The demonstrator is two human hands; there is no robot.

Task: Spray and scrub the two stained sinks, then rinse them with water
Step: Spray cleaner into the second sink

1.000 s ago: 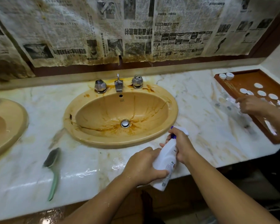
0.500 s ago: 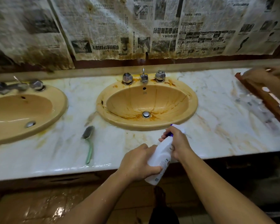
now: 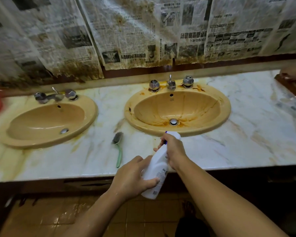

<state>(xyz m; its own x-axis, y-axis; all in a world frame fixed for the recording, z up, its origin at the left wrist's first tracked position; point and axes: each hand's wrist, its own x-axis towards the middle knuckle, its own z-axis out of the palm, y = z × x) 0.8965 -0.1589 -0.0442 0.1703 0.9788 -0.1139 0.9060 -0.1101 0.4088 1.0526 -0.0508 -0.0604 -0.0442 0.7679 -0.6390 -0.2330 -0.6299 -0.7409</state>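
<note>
1. since the earlier frames the view has swung left and drawn back. the left sink (image 3: 92,113) now shows whole, and the wooden tray (image 3: 290,88) has slid to the far right edge. both hands hold the spray bottle (image 3: 158,170) much as before.
2. the left hand (image 3: 133,177) has fingers and thumb curled round the lower body of the white bottle.
3. the right hand (image 3: 173,149) is wrapped round the bottle's neck, just below its purple-trimmed head.
4. the bottle is tilted. its base hangs out past the front edge of the table (image 3: 229,151), and its head is over the table, just short of the near rim of the right sink (image 3: 225,108).
5. brown streaks run down the right sink's bowl to the drain, with rusty marks round its taps (image 3: 171,83). the left sink looks cleaner and has a wet sheen.
6. a green-handled brush (image 3: 118,147) lies on the table between the two sinks, its bristle head toward the wall, with no hand on it.
7. stained newspaper (image 3: 143,31) covers the wall behind.
</note>
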